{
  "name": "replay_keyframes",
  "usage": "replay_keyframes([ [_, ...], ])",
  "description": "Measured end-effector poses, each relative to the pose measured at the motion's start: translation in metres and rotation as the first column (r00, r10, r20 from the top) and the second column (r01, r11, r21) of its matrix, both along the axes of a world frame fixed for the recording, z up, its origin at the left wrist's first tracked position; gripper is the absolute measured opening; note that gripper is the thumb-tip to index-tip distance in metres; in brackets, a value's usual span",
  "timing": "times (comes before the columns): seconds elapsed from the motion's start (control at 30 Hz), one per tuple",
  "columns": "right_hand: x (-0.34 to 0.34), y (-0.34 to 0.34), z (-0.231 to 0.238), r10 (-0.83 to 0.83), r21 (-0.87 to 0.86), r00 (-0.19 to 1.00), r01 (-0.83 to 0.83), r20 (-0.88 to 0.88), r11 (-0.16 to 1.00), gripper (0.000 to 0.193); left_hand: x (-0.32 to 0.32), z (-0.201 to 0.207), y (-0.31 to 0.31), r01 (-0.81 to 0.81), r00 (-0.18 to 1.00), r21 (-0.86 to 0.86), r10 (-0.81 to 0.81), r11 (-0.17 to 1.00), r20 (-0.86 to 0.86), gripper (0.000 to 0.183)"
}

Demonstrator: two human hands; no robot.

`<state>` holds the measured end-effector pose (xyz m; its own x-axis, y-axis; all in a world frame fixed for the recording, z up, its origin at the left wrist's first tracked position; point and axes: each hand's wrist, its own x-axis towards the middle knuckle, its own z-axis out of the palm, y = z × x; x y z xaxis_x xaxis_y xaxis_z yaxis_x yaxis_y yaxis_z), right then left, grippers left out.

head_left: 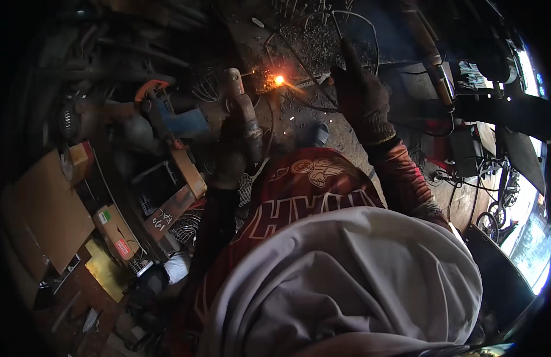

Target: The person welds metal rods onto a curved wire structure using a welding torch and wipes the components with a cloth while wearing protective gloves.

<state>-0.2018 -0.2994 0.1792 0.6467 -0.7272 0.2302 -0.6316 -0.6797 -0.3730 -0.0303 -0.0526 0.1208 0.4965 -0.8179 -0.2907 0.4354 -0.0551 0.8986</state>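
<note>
My left hand [229, 162], in a dark glove and deep in shadow, is closed round a welding electrode holder [247, 113] that points away from me. From its far end a thin electrode reaches right towards a bright orange welding spark [279, 80]. To the right of the glow, my right hand [365, 98] wears a dark knitted-cuff glove. Its fingers are closed on a frame of bent metal wire [375, 35], whose thin rods run towards the spark. Glare hides the exact joint, and shadow hides most left fingers.
Dark debris covers the worktop [305, 50] ahead. At left stand a blue-and-orange tool [174, 119], cardboard boxes [55, 208] and round wire grilles [186, 226]. A hose-like cylinder [427, 44] lies beyond my right hand. Cables and a bicycle-like shape [495, 214] are at right.
</note>
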Motion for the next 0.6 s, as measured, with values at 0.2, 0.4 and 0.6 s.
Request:
replay_keyframes([
  [0.2, 0.004, 0.001, 0.001, -0.007, 0.045, 1.000, 0.006, 0.018, 0.999, 0.065, -0.001, -0.031, 0.011, -0.091, 0.996, -0.005, 0.091, 0.996, 0.005, 0.031],
  [0.4, 0.002, 0.002, 0.003, -0.002, 0.055, 0.997, -0.002, 0.071, 0.998, 0.065, 0.002, -0.029, 0.008, -0.037, 0.967, 0.201, -0.016, 0.979, 0.255, 0.035],
  [0.6, 0.002, 0.001, 0.004, -0.013, 0.111, 0.999, 0.008, 0.046, 0.994, 0.064, 0.001, -0.010, 0.010, -0.015, 0.862, 0.225, -0.102, 0.974, 0.497, 0.036],
])
